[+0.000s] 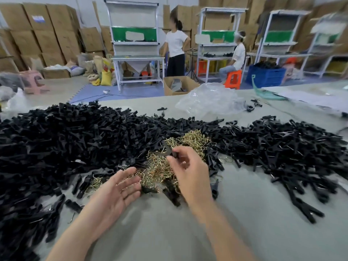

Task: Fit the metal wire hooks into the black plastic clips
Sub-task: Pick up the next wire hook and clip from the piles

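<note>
The step in hand looks like the start of 1 assembly: a clip is picked, a hook is not. The right hand (190,172) pinches 1 black clip (166,148) between thumb and fingertips and holds it just above the heap of brass-coloured wire hooks (158,166) in the middle of the bench (160,232). The left hand (116,193) is spread flat, palm turned up, fingers straight, with its fingertips at the near edge of that heap; it appears to hold nothing.

Loose clips lie in a big pile on the left (66,138). Another pile on the right (291,147) shows glints of wire, so those are probably finished.

Next, the left hand needs to single out 1 hook from the tangle, turn it the right way and press it into the held clip.
</note>
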A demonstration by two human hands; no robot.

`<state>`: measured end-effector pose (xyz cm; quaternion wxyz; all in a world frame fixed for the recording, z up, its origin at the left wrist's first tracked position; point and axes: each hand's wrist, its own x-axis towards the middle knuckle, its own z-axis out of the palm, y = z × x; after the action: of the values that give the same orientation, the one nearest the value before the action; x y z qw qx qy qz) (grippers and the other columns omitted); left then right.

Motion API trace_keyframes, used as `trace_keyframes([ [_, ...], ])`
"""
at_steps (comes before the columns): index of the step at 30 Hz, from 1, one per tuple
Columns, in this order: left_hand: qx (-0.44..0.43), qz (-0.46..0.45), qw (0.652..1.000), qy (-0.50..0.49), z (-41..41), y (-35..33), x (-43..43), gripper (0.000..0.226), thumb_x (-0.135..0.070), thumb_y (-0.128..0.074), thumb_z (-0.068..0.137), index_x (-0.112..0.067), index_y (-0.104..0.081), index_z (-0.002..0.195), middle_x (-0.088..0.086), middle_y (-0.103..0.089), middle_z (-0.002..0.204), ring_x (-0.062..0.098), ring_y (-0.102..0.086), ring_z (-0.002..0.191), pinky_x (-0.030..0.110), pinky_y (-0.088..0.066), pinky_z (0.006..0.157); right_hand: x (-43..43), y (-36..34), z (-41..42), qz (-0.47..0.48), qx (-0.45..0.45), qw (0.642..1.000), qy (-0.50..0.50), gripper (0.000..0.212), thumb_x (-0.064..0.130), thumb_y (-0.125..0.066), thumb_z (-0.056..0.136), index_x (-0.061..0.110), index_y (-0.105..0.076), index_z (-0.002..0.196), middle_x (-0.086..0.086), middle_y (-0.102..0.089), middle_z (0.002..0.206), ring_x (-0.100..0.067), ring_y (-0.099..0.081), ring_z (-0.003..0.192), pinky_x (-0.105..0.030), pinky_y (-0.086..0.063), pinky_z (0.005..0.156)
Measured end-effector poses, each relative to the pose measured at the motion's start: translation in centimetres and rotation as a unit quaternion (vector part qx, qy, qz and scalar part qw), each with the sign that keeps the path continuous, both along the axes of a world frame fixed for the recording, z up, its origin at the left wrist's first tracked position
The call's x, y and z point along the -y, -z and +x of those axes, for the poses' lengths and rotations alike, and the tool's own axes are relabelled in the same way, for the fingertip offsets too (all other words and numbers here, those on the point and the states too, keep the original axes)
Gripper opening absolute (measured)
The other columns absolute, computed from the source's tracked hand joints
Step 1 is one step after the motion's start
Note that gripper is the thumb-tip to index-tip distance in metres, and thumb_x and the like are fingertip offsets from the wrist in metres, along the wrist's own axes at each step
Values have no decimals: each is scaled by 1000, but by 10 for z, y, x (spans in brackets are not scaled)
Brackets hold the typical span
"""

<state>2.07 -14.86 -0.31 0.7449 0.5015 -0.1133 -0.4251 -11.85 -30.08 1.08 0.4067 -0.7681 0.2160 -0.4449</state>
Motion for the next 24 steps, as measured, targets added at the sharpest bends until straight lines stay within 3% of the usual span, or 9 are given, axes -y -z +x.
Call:
trace_keyframes([
  [3, -4, -3, 1000, -10, 1, 2, 1, 48, -35, -58, 81, -11, -64, 122, 10, -72, 98, 20, -70, 82, 36, -57, 79, 65, -38, -31, 140, 145, 973, 111, 36, 28, -72, 93, 28, -58, 126, 9, -72, 107, -7, -69, 94, -24, -56, 84],
  [6, 6, -2, 1000, -12, 3, 6, -1, 40, -31, -57, 86, -10, -66, 119, 10, -73, 95, 19, -70, 80, 31, -62, 70, 124, -71, -56, 306, 135, 925, 180, 97, 28, -73, 91, 19, -7, 161, -14, -64, 132, -24, -63, 120, -31, -38, 100],
  [8, 41, -2, 999, -29, 2, 9, -2, 34, -25, -53, 95, -6, -67, 120, 12, -73, 97, 21, -70, 80, 32, -63, 71, 129, -71, -64, 290, 64, 934, 200, 98, 27, -67, 92, 22, 2, 162, -16, -66, 127, -24, -65, 114, -28, -38, 90],
  [10, 145, 8, 986, -84, -2, 14, -5, 26, -20, -53, 98, -11, -73, 112, 11, -74, 96, 20, -70, 76, 27, -62, 70, 107, -62, -60, 228, 37, 957, 173, 82, 23, -60, 96, 26, -10, 161, -11, -69, 114, -13, -67, 82, -17, -48, 63],
  [13, 458, 163, 846, -217, -3, 15, -12, 27, -18, -55, 101, -36, -74, 96, -4, -74, 90, 7, -65, 74, 11, -51, 69, 62, -37, -34, 151, 7, 983, 108, 62, 21, -56, 102, 31, -27, 156, 10, -64, 111, 0, -53, 48, -14, -41, 41],
  [15, 570, 275, 721, -284, 2, 13, -20, 21, -22, -53, 99, -32, -71, 103, 5, -71, 105, 19, -61, 97, 30, -47, 93, 26, -19, -10, 97, -15, 994, 50, 56, 18, -54, 102, 29, -32, 153, 15, -62, 112, 1, -52, 49, -14, -40, 44],
  [17, 576, 394, 639, -324, 12, 15, -28, 45, -34, -43, 89, -14, -66, 122, 21, -58, 129, 44, -50, 120, 58, -36, 107, -10, -6, 13, 17, -40, 999, -4, 53, 16, -53, 103, 25, -36, 152, 17, -61, 114, 2, -58, 64, -16, -48, 56],
  [21, 504, 509, 642, -274, 33, 12, -45, 77, -47, -34, 80, 3, -52, 136, 40, -35, 144, 63, -38, 126, 71, -28, 109, -55, 14, 45, -129, -94, 985, -62, 46, 18, -42, 104, 26, -38, 149, 7, -60, 121, -7, -58, 100, -27, -51, 90],
  [24, 531, 533, 608, -255, 37, 11, -46, 47, -30, -53, 97, 6, -62, 126, 37, -46, 136, 60, -48, 117, 64, -35, 102, -64, 21, 56, -223, -154, 959, -78, 46, 24, -32, 101, 25, -41, 146, 2, -60, 117, -15, -54, 102, -32, -47, 94],
])
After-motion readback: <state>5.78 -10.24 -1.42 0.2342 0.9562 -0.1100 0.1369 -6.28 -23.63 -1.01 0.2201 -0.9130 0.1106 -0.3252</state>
